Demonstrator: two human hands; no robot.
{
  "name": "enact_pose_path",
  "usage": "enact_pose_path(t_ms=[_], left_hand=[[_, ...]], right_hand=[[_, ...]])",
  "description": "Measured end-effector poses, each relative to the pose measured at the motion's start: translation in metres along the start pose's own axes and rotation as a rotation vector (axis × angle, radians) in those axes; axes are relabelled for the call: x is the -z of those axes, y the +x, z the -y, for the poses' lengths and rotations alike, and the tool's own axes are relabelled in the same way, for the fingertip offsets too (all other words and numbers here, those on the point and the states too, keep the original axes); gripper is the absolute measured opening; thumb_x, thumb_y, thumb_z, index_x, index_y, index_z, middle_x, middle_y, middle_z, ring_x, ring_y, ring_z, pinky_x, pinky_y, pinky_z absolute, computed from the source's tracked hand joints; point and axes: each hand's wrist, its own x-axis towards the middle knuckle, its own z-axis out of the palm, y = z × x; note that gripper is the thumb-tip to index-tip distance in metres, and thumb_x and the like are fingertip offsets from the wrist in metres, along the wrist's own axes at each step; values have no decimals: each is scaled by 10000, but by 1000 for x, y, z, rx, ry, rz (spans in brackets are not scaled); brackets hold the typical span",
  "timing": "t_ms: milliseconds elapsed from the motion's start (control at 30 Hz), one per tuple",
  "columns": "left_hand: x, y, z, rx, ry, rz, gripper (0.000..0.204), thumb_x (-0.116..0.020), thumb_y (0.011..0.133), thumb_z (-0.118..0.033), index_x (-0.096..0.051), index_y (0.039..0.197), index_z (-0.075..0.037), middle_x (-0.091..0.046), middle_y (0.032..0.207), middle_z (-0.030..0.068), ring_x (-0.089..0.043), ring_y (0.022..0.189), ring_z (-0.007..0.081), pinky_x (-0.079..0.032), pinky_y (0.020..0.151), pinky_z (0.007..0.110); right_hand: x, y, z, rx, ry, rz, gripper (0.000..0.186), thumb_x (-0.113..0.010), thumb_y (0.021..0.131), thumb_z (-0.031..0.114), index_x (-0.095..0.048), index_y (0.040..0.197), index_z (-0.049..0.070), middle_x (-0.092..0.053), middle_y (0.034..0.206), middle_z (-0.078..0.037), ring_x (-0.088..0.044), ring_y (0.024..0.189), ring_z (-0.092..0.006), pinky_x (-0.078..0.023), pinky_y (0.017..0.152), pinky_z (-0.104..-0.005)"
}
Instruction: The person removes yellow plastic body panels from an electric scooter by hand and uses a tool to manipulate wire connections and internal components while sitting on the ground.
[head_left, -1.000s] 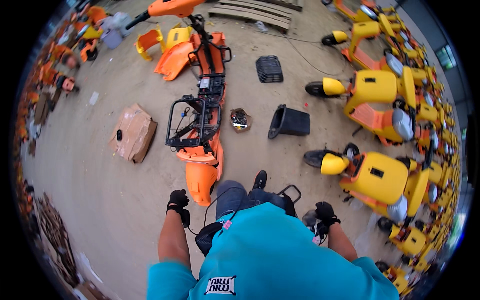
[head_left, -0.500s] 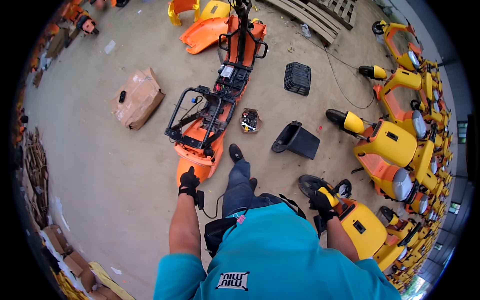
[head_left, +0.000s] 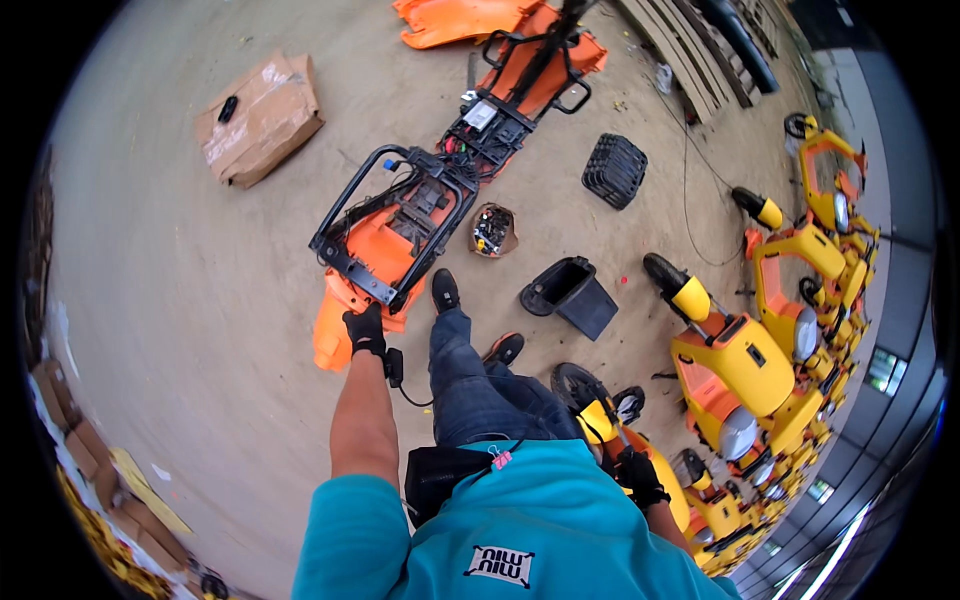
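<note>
An orange scooter [head_left: 375, 245] lies partly stripped on the floor ahead of me, its black tubular frame and wiring exposed. My left hand [head_left: 365, 328], in a black glove, is closed at the scooter's rear end, where the orange tail panel [head_left: 332, 335] meets the black frame. The undersides of its fingers are hidden. A small black device hangs by that wrist on a cable. Down at my right side, my gloved right hand [head_left: 638, 474] hangs with fingers loosely apart and nothing visible in it. Closest to it is a yellow scooter with a black front wheel [head_left: 578, 388].
Beside the frame sits an open carton of small parts [head_left: 493, 230]. A black bin [head_left: 572, 297] and a black crate [head_left: 614, 171] stand to its right. A flattened cardboard box [head_left: 262, 120] lies left. Yellow scooters [head_left: 745, 365] line the right; wooden pallets [head_left: 680, 55] lie beyond.
The view has swung, so the floor things sit differently. My left hand has shifted from the orange tail panel to where it meets the black frame. My right hand has come lower.
</note>
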Motion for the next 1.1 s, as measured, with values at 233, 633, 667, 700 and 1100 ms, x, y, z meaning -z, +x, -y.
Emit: enact_pose_path(t_ms=[233, 633, 667, 700, 1100], left_hand=[[5, -19, -32, 184, -67, 99, 764, -761, 655, -366, -368, 1187, 17, -566, 1040, 208, -595, 875, 296, -499, 632, 434], [-19, 21, 32, 169, -272, 27, 737, -811, 530, -164, -409, 1121, 16, -565, 1059, 176, -580, 924, 269, -490, 769, 391], [-23, 25, 36, 139, -359, 28, 703, -802, 542, -141, -408, 1106, 7, -566, 1037, 165, -582, 897, 260, -492, 753, 382], [-26, 28, 41, 109, -445, 28, 671, -792, 553, -118, -408, 1090, -1, -566, 1015, 153, -585, 870, 250, -495, 737, 372], [29, 19, 41, 7, -721, 87, 467, -603, 725, -22, -404, 1147, -18, -555, 724, 76, -533, 547, 180, -448, 495, 316]], right_hand=[[80, 61, -10, -814, 1153, -95, 233, -578, 883, 245, -602, 1013, 53, -591, 748, -28, -595, 673, -135, -481, 591, -278], [133, 81, -41, -660, 985, -79, 227, -573, 879, 208, -595, 1022, 32, -596, 731, -93, -597, 622, -191, -521, 559, -305], [134, 82, -47, -614, 954, -84, 230, -574, 880, 211, -595, 1021, 30, -597, 728, -95, -599, 618, -191, -528, 559, -307], [136, 79, -50, -575, 925, -86, 233, -575, 881, 215, -596, 1019, 28, -599, 726, -98, -600, 615, -191, -535, 558, -309], [180, 140, -41, -680, 863, 11, 221, -563, 897, 215, -618, 1011, 34, -611, 755, -76, -604, 658, -170, -537, 583, -296]])
